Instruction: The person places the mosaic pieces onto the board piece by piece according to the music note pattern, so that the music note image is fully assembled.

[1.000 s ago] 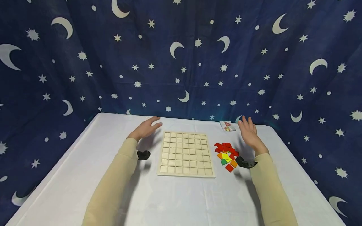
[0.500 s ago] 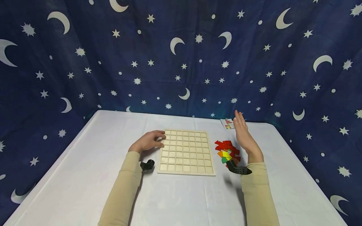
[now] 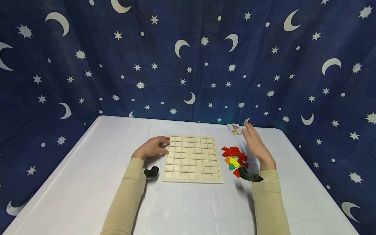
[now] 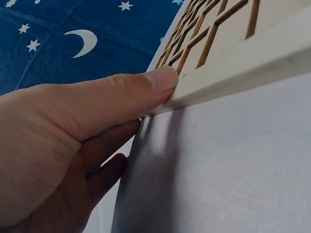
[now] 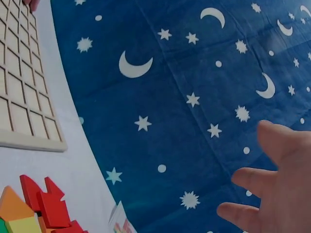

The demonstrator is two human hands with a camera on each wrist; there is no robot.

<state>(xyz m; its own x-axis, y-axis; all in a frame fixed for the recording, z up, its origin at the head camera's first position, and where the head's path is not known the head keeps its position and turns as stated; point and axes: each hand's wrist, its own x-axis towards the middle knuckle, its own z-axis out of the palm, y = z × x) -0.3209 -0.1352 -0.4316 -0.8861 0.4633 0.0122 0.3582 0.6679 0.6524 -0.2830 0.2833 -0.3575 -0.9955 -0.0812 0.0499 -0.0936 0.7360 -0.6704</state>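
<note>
A pale wooden board with a grid of square recesses lies flat in the middle of the table. At its left edge is my left hand, fingers relaxed and spread apart from the thumb. Seen from the left wrist, the thumb rests against the board's rim while the other fingers hang lower beside it. My right hand is raised on the right with nothing in it, its fingers extended. Just left of that hand lies a loose heap of flat red pieces, with a yellow piece and a green piece among them.
A small printed card lies near the table's back edge, close to the right fingertips. White cloth covers the table. Behind it hangs a dark blue curtain with moons and stars. Each wrist wears a black mount.
My left hand has come down and right from beyond the board's upper left corner to its left edge. The right hand has shifted slightly left and remains raised. Board and pieces stay put.
</note>
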